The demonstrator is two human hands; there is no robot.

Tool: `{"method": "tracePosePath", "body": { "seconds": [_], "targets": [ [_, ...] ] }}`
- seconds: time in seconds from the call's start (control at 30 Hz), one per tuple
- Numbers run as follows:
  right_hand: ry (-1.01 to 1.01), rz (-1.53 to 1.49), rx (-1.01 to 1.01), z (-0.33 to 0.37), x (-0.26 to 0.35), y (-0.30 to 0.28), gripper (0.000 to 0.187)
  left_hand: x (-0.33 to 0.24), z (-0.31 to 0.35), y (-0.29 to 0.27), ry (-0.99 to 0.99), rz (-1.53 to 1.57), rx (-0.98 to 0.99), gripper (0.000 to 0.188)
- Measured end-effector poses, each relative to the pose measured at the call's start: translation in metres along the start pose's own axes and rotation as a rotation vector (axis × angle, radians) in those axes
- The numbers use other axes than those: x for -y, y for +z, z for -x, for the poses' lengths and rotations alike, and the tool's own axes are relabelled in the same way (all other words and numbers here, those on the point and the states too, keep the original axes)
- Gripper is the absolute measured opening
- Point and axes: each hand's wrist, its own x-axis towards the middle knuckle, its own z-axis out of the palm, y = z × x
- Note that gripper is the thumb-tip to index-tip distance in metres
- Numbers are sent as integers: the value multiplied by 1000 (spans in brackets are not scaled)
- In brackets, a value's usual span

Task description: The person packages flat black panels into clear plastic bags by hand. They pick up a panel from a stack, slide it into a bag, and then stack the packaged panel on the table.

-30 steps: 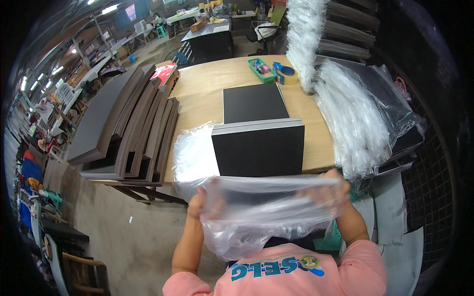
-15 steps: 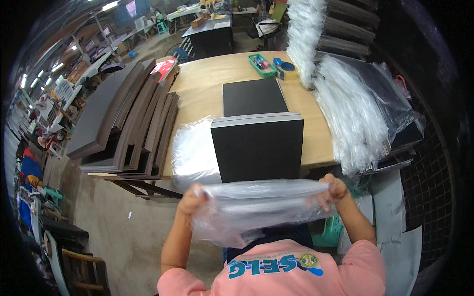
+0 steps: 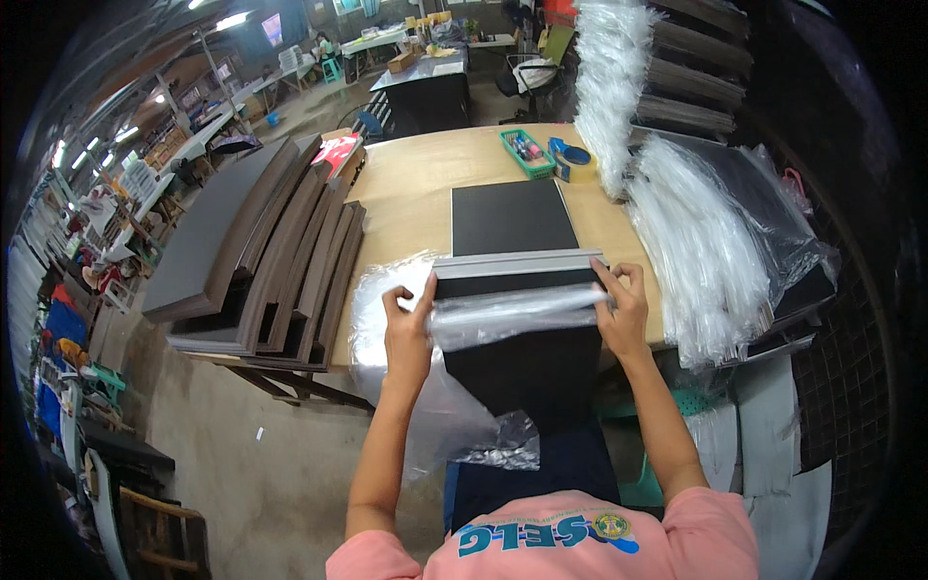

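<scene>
A flat black board (image 3: pixel 522 372) with pale grey edges juts over the table's near edge towards me. Across its upper part runs a bunched clear plastic bag (image 3: pixel 512 314), slightly blurred. At the left end of the bunch my left hand (image 3: pixel 410 324) is closed on the plastic, its fingertips by the board's side edge. My right hand (image 3: pixel 623 304) pinches the opposite end, close to the board's far right corner. Behind them lies another black board (image 3: pixel 512 217), flat on the table. More clear plastic sheets (image 3: pixel 391 290) lie left of the board, partly under it.
Tall stacks of dark boards (image 3: pixel 227 242) fill the table's left side. A heap of clear plastic bags (image 3: pixel 691 251) covers the right, near a taller plastic pile (image 3: pixel 611 87). A green basket (image 3: pixel 528 153) with small items and a tape roll (image 3: pixel 576 157) stand at the back.
Both hands have moved forward with the plastic bag, from near my body to the far part of the front board. The bag now lies across that board.
</scene>
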Motion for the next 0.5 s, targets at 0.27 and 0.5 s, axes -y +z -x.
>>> {"method": "tracePosePath", "body": {
  "seconds": [0.27,0.5],
  "targets": [
    [-86,-72,-34,12,27,-43,45,-7,-2,-38,120,19,143,78],
    [416,-476,315,18,35,-87,11,-8,13,-86,-640,960,712,17]
  ]
}}
